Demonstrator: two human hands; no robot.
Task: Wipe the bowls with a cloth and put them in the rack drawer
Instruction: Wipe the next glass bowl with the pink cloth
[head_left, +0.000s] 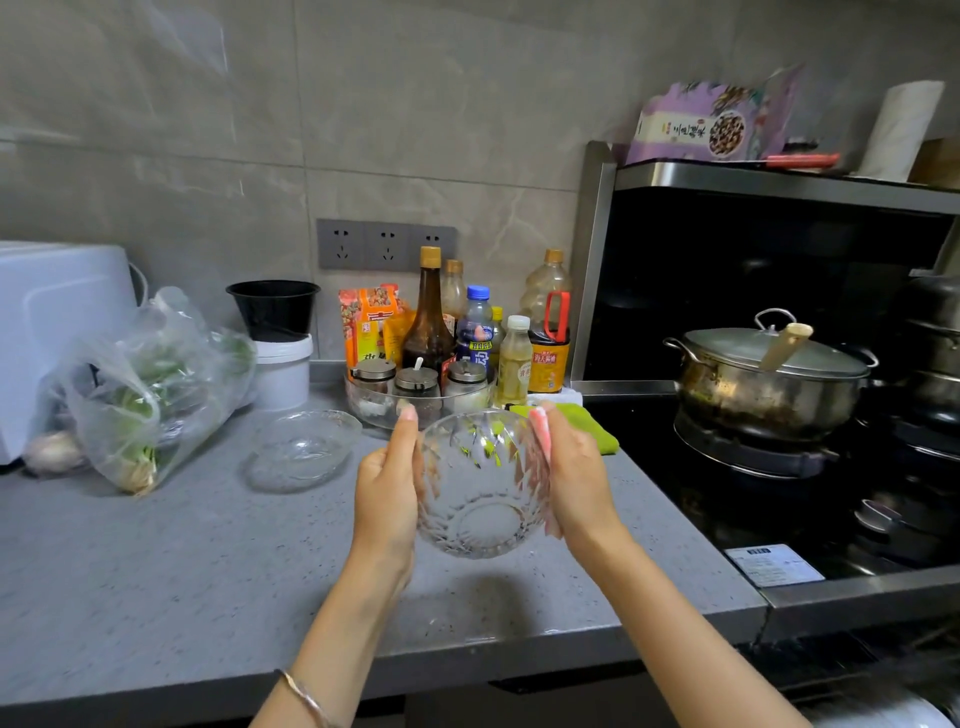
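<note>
The bowl (480, 488) is clear cut glass, glossy, with a faceted relief pattern over its wall and a smoother base. The pink-and-white cloth (540, 436) against its right side is soft fabric. Under the bowl, the countertop (156, 571) is a grey speckled stone-look material with a matt finish; to the left of the bowl lie a shallow dish (301, 449) of clear patterned glass and a bag (156, 384) of thin, crinkled transparent plastic. To the right of the bowl, the green cloth (592, 428) is matt fabric, the hob surface (727, 499) is glossy black, and the pot (763, 384) is polished metal, stained on its wall.
</note>
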